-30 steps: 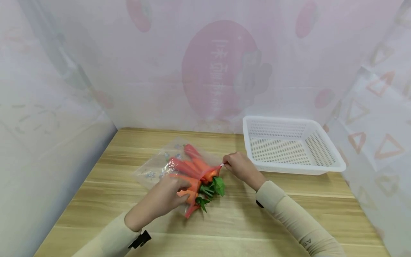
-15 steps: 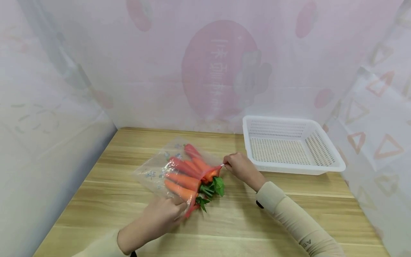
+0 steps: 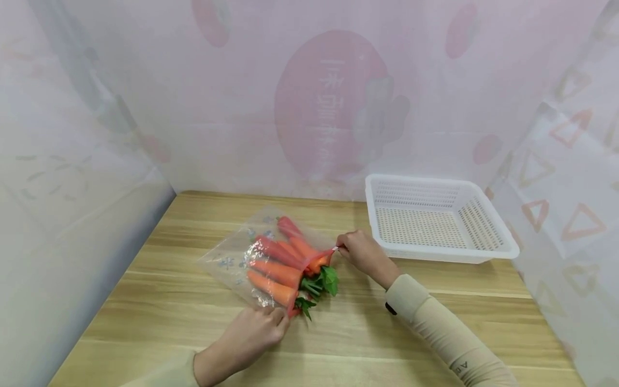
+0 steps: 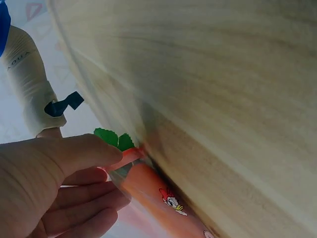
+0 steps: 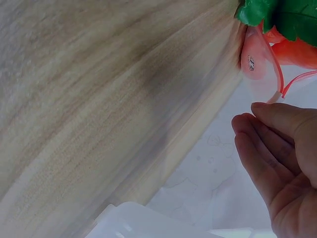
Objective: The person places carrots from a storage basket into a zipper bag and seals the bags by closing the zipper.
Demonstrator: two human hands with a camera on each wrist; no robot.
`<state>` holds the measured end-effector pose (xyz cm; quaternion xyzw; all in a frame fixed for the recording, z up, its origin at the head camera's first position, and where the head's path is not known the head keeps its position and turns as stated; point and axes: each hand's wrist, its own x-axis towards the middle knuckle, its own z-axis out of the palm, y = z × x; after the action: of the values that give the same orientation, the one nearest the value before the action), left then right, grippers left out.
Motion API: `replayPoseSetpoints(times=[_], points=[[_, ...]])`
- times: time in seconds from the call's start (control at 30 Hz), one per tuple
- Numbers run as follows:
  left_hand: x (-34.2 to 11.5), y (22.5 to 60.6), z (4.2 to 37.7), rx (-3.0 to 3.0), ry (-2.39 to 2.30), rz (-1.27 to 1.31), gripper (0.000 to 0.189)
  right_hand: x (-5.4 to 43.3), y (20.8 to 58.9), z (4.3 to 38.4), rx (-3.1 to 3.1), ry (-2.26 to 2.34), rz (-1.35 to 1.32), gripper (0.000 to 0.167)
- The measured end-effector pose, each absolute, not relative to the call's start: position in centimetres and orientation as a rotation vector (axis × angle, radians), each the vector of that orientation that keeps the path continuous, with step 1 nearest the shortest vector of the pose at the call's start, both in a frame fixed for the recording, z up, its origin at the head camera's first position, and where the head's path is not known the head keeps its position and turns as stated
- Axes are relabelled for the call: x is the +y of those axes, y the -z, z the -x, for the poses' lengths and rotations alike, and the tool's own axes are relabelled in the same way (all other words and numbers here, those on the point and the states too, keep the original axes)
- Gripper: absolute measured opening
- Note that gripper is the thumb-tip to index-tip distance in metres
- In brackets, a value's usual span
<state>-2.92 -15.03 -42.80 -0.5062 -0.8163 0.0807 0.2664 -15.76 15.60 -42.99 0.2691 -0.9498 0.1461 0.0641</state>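
A clear zip bag [image 3: 251, 244] with a printed pattern and a red rim lies on the table. Inside are several orange carrots [image 3: 273, 287] and red peppers or carrots [image 3: 275, 251], reddened where seen through the rim. Green leaves [image 3: 330, 280] stick out of the bag's mouth, which faces right. My left hand [image 3: 256, 329] pinches the near end of the red rim; in the left wrist view its thumb [image 4: 94, 152] lies over the rim. At the far end, my right hand [image 3: 365, 252] pinches the corner by a small white zip end [image 5: 275, 97].
A white perforated plastic basket [image 3: 387, 250] stands at the back right, just behind my right hand. Printed cloth walls [image 3: 232, 134] enclose the wooden table [image 3: 159, 301] at the back and both sides.
My left hand has drawn back from over the carrots toward the near corner of the bag, and now pinches the rim there. My right hand stays in place at the far corner.
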Motion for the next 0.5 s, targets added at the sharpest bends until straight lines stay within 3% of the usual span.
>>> replayPoseSetpoints(times=[0.5], points=[[-16.2, 41.3, 3.9, -2.117, -0.025, 1.332, 0.016, 15.8, 42.6, 15.3, -2.849, -0.484, -0.812, 0.007]])
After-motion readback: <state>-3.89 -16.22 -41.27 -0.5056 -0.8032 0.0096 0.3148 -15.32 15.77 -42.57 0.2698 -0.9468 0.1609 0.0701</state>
